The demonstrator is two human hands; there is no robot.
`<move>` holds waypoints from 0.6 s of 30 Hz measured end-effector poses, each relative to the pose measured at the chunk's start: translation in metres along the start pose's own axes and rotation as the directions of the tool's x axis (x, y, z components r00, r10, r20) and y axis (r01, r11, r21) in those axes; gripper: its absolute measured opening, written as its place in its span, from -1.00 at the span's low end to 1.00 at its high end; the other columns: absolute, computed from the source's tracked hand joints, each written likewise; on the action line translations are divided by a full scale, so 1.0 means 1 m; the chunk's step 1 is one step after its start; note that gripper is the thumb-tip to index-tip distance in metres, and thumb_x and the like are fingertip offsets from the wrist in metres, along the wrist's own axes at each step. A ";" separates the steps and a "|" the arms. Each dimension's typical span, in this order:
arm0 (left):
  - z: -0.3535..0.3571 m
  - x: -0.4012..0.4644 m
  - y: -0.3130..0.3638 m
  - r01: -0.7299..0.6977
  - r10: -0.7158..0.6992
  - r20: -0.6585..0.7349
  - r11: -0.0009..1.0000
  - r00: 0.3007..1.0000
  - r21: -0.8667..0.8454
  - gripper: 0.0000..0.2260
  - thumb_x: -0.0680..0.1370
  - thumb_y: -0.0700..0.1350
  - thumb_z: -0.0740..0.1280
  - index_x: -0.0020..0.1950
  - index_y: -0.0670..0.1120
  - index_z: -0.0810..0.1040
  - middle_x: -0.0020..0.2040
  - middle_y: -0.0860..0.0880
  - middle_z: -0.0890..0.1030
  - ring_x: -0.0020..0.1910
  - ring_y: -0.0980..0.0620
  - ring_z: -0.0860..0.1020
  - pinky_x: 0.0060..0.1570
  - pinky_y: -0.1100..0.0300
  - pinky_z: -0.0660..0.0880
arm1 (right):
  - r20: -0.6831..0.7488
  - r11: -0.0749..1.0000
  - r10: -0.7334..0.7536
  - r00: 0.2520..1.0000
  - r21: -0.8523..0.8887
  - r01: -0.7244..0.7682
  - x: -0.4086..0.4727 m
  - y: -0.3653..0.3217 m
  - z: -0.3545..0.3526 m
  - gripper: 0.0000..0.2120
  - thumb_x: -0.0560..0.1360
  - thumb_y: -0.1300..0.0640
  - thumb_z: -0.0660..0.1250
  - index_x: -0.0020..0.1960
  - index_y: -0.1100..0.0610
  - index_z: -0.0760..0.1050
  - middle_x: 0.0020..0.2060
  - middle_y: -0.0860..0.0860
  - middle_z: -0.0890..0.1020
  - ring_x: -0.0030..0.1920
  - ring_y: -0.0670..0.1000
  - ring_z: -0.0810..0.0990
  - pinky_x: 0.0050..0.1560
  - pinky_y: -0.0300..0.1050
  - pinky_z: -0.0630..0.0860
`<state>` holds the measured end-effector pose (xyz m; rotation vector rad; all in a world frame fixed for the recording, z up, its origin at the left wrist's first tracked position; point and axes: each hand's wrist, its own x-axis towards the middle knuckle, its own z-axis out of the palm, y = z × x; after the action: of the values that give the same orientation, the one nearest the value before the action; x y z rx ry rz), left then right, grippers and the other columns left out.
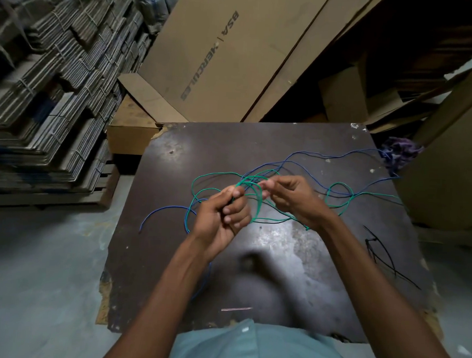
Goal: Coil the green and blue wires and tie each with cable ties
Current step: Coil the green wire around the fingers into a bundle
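Dark worn surface (pixel 294 245), centre; green wire (pixel 210 174) lying in loose loops across its middle, several turns gathered above it in the left hand (pixel 221 219), whose grip is curled tight round the bundle; right hand (pixel 291 198) just beside it, fingertips pinching a green strand at the coil's top; blue wire (pixel 326 156) uncoiled, trailing from the near left across to the far right edge; black cable ties (pixel 381 252) on the surface at the right, well apart from both hands; cardboard boxes (pixel 236 55) beyond.
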<state>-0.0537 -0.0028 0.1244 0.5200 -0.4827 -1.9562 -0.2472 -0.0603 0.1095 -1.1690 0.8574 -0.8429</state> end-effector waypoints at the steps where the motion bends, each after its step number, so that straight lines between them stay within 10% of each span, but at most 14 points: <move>1: -0.002 0.000 0.004 -0.025 0.025 -0.015 0.999 1.000 -0.021 -0.79 0.61 -0.17 0.04 -0.18 -0.10 0.39 -0.48 0.09 0.24 -0.55 0.16 0.10 -0.46 0.24 0.04 | -0.037 0.999 0.014 0.999 0.039 -0.013 0.000 0.004 -0.005 -0.84 0.48 0.07 0.43 -0.06 0.13 0.72 -0.34 0.00 0.60 -0.46 -0.12 0.24 -0.44 -0.28 0.11; 11: -0.043 -0.005 0.048 -0.362 0.289 -0.357 0.918 0.889 -0.159 -0.84 0.33 -0.30 0.28 -0.17 -0.09 0.42 -0.47 0.08 0.34 -0.59 0.17 0.26 -0.55 0.32 0.25 | -0.131 0.905 -0.084 0.988 -0.425 0.021 -0.019 0.017 -0.030 -0.79 0.54 0.30 0.44 0.16 0.20 0.69 -0.16 0.18 0.75 -0.32 -0.16 0.61 -0.21 -0.36 0.47; 18: -0.040 0.010 0.037 -0.378 0.435 -0.458 0.900 0.775 0.216 -0.77 0.69 -0.15 0.04 -0.09 -0.08 0.42 -0.35 0.02 0.63 -0.45 0.11 0.54 -0.39 0.30 0.48 | 0.245 0.311 -0.183 0.952 -0.904 0.293 -0.028 -0.002 0.030 -0.84 0.48 0.09 0.43 0.02 -0.05 0.73 -0.14 -0.13 0.75 -0.15 -0.14 0.65 -0.18 -0.28 0.41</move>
<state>-0.0081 -0.0317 0.1100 0.8850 -0.3362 -1.3124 -0.2322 -0.0229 0.1198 -2.4277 1.1434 -0.4438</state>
